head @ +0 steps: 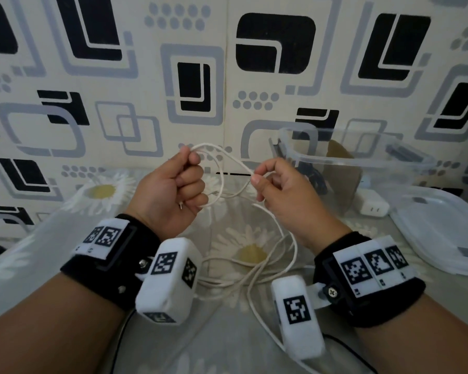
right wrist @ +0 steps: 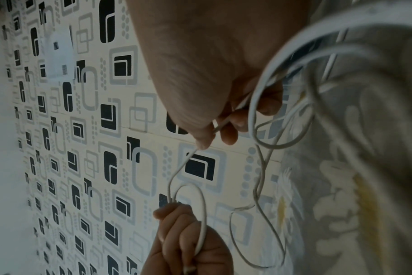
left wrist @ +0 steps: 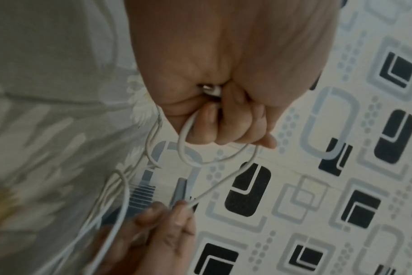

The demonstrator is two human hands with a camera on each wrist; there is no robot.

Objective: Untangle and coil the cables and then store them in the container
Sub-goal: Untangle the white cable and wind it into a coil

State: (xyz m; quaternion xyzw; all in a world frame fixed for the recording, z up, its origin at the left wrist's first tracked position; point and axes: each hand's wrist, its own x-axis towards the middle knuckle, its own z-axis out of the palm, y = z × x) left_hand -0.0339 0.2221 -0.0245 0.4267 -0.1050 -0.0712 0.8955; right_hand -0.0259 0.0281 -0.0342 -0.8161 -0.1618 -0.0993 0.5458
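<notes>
White cable (head: 229, 168) up off the bed at centre frame, a couple of loops gathered so far, the rest trailing down toward 6 o'clock into a loose tangle on the daisy-print sheet (head: 243, 252). Left hand (head: 170, 190) fisted tight round the gathered loops, a metal plug tip poking out under the fist. Right hand (head: 278, 190) pinching the running strand between thumb and fingertip, other fingers curled in, just beside the left.

Coiling begun, by the look of it, but far from finished: most of the length not yet wound, strands crossing one another below the wrists. Clear container (head: 343, 155) open at 2 o'clock, with something dark inside, probably a cable already stored, though hard to tell. Lid (head: 443, 233) flat at 3 o'clock, off the box. White charger brick (head: 373, 203) between container and lid.

Patterned wall close behind at 12 o'clock, so little room forward. Open sheet at 9 o'clock. Container rim near the right hand, likely to catch a wide swing of the loop.
</notes>
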